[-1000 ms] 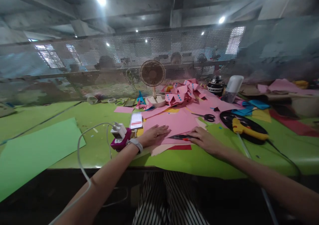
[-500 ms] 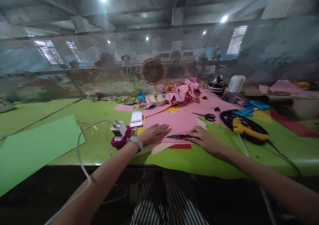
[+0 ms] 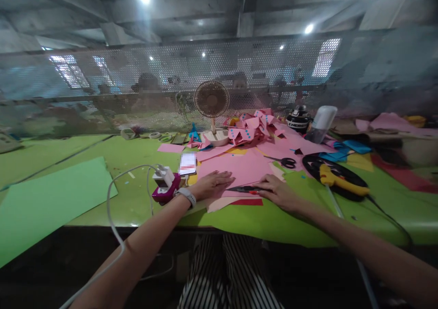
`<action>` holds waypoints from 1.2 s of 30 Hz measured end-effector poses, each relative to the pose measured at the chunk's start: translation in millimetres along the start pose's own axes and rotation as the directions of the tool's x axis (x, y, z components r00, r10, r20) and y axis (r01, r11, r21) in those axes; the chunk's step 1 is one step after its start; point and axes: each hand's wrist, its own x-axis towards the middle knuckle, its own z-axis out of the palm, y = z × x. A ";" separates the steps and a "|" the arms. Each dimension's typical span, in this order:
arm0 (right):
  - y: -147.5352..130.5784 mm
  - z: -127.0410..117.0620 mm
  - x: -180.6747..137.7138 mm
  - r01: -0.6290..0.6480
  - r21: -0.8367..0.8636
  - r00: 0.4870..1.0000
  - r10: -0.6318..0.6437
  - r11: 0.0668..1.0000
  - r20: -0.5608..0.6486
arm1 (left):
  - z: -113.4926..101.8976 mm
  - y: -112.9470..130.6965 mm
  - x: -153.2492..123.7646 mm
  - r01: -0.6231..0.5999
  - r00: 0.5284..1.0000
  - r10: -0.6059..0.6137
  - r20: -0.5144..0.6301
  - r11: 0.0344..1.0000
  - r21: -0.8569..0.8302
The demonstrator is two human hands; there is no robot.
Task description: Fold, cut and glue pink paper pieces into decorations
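Note:
My left hand (image 3: 214, 184), with a pale watch band at the wrist, lies flat on a pink paper sheet (image 3: 239, 167), fingers stretched out. My right hand (image 3: 273, 190) is closed around a slim dark pointed tool (image 3: 243, 189) with a red part near the fingers. The tool lies low across the near part of the pink sheet, its tip pointing left toward my left hand. I cannot make out its exact kind. Under the sheet's near edge, a pale pink piece (image 3: 219, 203) and a red strip (image 3: 247, 202) stick out.
Black-handled scissors (image 3: 288, 162) lie beyond my right hand. To the right, a yellow glue gun (image 3: 344, 181) rests on a black dish. A small fan (image 3: 211, 100) stands behind, beside folded pink pieces (image 3: 251, 129). A purple power block (image 3: 164, 193) with a white cable sits by my left wrist.
The tool and my right hand have shifted very slightly to the left. My left hand stays in place on the paper.

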 end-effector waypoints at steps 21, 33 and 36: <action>0.2 -5.0 5.8 0.079 0.054 0.993 -0.083 0.995 0.080 | 1.8 -3.2 0.0 -0.029 1.000 0.029 -0.012 0.999 0.025; 10.1 -0.8 14.5 0.195 0.101 0.975 -0.203 0.976 0.085 | 1.1 -5.9 2.1 -0.006 0.999 0.006 -0.050 1.000 -0.011; -1.9 2.8 11.8 0.270 0.148 0.951 -0.287 0.951 0.111 | -0.2 -6.2 2.0 -0.009 0.998 0.006 -0.064 0.999 -0.041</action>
